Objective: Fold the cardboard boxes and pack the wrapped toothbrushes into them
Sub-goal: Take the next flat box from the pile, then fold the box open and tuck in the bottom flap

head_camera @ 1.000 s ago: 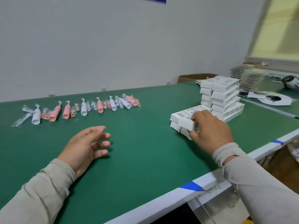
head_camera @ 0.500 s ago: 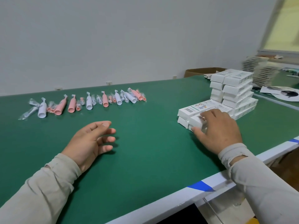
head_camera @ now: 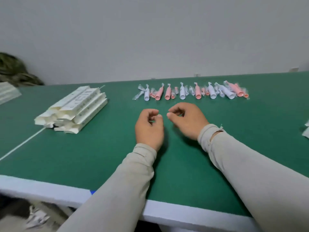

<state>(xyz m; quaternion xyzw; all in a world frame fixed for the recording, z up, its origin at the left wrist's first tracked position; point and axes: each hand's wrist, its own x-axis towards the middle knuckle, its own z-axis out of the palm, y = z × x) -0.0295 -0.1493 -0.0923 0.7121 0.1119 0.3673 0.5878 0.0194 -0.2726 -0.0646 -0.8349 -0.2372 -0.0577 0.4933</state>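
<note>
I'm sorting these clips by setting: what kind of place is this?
Probably a small packing workshop. A long green-topped workbench holds a row of wrapped toothbrushes and a stack of flat cardboard boxes, with both hands empty above it.

Small packing workshop, hand-assembly line style. I'm at a long bench (head_camera: pixel 83 161) with a green mat top and white edge, against a bare grey wall (head_camera: pixel 150 34). Stack of flat cardboard boxes (head_camera: pixel 73 109) on my left, row of wrapped toothbrushes (head_camera: pixel 192 92) laid out ahead. Batch work, no home furniture.
</note>
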